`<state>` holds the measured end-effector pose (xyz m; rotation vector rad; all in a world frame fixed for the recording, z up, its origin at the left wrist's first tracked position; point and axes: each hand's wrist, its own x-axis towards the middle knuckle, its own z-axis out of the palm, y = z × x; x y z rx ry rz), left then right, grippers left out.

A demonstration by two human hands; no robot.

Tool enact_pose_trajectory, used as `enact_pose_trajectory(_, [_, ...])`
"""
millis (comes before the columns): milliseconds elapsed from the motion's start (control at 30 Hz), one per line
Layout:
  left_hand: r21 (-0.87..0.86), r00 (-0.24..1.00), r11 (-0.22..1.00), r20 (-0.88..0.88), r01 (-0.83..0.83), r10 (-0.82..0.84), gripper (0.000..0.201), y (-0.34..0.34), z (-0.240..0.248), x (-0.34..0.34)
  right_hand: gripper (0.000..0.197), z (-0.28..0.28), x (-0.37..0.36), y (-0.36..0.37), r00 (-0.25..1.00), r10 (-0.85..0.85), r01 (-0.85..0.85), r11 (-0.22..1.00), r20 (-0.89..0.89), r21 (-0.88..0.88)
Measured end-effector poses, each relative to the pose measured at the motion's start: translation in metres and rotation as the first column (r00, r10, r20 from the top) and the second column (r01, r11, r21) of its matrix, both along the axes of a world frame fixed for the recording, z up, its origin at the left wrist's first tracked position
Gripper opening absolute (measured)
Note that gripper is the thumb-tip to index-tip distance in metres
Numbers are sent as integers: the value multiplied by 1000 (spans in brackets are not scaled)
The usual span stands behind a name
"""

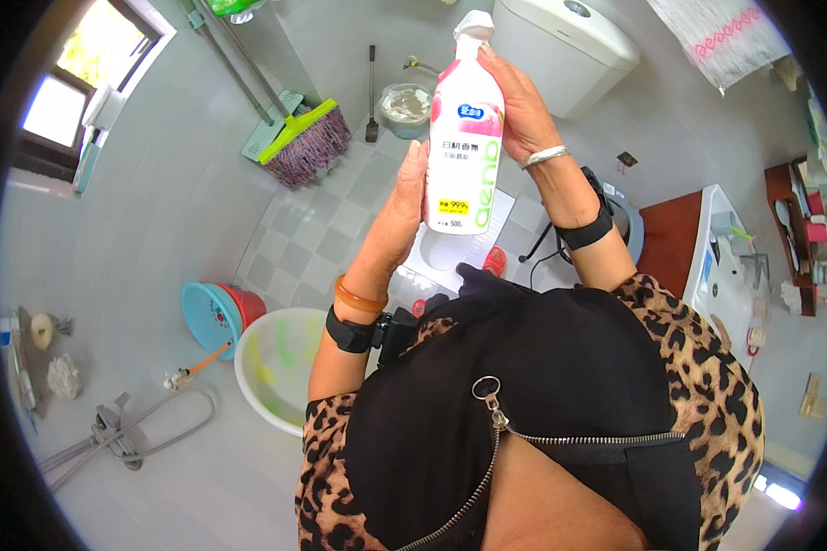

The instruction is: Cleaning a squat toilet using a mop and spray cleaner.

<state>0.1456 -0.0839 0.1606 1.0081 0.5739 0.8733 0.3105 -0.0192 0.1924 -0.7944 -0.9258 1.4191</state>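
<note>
A white and pink plastic pump bottle (466, 174) is held upright between both hands, its printed front turned toward me and its white pump top uppermost. My left hand (407, 197) presses along the bottle's lower left side, with an orange bangle and a black strap on that arm. Around the upper right side, just under the neck, my right hand (522, 106) is closed on the bottle. Its fingers are partly hidden behind the bottle. A silver bracelet and a black band circle that forearm.
Below the bottle lies a white squat toilet (443, 253); a white cistern (565, 55) is behind. A mop (305, 145) leans at the far left. Left of me stand a large white basin (280, 367) and a blue bucket (209, 317). A washbasin (730, 275) is at right.
</note>
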Motion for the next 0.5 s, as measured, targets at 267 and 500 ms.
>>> enact_pose_trajectory(267, [-21, 998, 998, 16, 56, -55, 58, 7, -6, 25, 32, -6, 29, -5, 998, -59, 59, 998, 16, 14])
enact_pose_trajectory(500, [35, 995, 995, -28, 97, -96, 67, 11, -3, 42, 34, -12, 47, -2, 993, -94, 92, 995, 77, 23])
